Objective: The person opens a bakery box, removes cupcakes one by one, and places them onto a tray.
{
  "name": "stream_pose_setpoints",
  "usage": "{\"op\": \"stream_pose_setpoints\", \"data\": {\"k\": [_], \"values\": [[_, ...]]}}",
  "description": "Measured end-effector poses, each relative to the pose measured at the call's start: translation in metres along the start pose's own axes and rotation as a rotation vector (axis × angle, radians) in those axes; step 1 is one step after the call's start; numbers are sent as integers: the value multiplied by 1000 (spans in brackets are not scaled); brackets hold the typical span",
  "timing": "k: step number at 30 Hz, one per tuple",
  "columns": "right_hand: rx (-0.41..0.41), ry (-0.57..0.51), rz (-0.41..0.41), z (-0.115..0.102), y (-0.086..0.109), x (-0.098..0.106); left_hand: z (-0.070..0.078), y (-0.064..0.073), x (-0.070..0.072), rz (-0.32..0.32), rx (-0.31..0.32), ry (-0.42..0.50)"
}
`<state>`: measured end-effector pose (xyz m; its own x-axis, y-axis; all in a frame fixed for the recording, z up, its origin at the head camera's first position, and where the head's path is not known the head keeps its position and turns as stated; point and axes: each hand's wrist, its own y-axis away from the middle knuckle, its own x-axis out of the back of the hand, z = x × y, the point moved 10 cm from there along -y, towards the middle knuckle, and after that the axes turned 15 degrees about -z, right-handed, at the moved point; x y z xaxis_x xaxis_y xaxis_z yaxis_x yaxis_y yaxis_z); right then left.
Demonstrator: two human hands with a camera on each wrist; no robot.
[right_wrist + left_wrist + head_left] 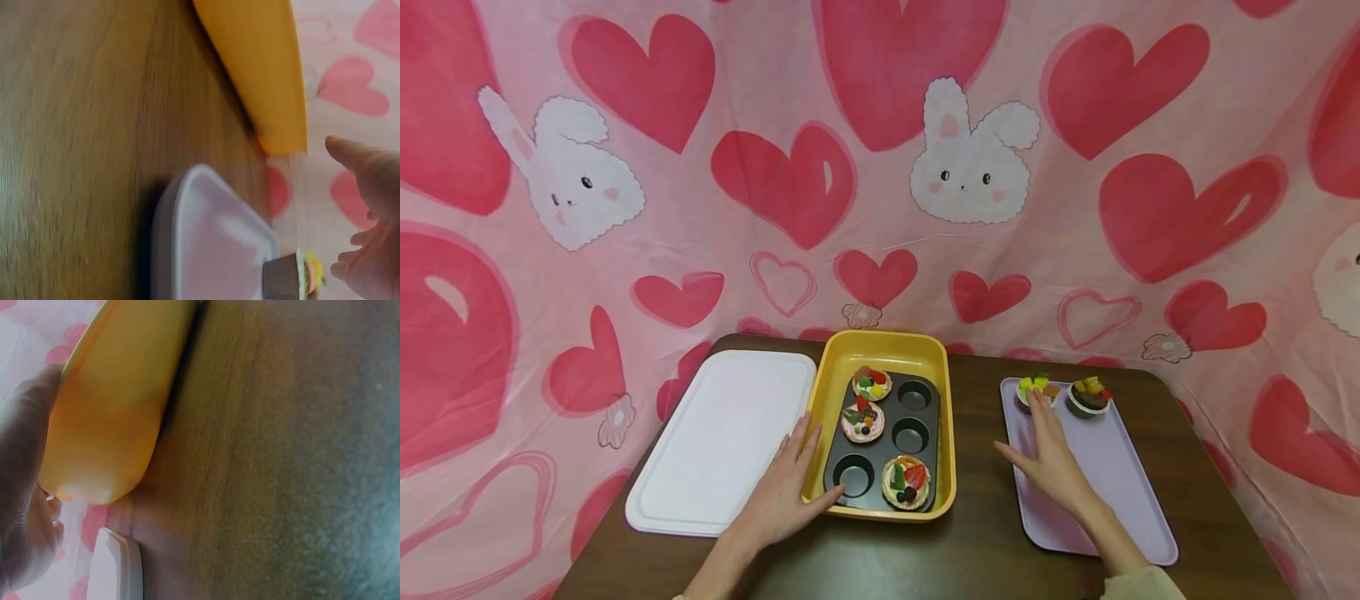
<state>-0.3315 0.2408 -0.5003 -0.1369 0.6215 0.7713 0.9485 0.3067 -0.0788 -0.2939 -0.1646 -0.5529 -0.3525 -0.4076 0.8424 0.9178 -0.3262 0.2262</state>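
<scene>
Yellow topping on a small cupcake [292,276], set at the far left corner of a lilac tray [1112,483], just beside a second cupcake [1088,397] with a darker top. Under or just past the fingertips of the right hand [1051,454], clearly the nearer of the two; straight ahead along the line of the fingers, away from the body. Round in outline, so without a long axis to match, and upright in its cup. In the right hand, no grip: fingers extended, thumb spread to the left. Touching the topping or merely over it: hard to tell, with fingers across the cupcake from above and blur at the right wrist. Well to the left, across a strip of brown table [981,467], a yellow tray [952,433], long side running away from the person; at its near left corner the left hand [786,483], fingers relaxed, touching without clasping. Inside, a dark muffin tin [883,449] with three fruit-topped tarts [906,482]. Farther left, a white panel [722,442]; behind everything, pink cloth [880,225] with hearts and rabbits. Of brands, labels or writing, no readable trace in any view.
</scene>
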Motion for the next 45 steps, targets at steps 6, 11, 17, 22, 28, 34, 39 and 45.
{"op": "stream_pose_setpoints", "data": {"k": [6, 11, 17, 22, 28, 34, 39, 45], "values": [[61, 33, -71, -30, -1, -15, 1, -1, 0, -3, 3, -2], [136, 64, -119, -51, -5, -30, 1, -1, 0, -3, 1, 0], [148, 21, -204, -58, -11, -48, 2, -2, 1, 0, -4, 1], [210, 35, -225, -72, -12, -57, 2, -1, 1, -1, -5, 6], [275, 57, -310, -92, -17, -70, 1, -1, 1, -8, -2, 6], [264, 63, -469, -105, -27, -87, 2, -1, 3, 0, -11, -17], [305, 121, -538, -115, -30, -101, 4, 1, 4, 21, -22, -55], [306, 144, -573, -120, -32, -117, 5, 2, 5, 35, -20, -107]]}}
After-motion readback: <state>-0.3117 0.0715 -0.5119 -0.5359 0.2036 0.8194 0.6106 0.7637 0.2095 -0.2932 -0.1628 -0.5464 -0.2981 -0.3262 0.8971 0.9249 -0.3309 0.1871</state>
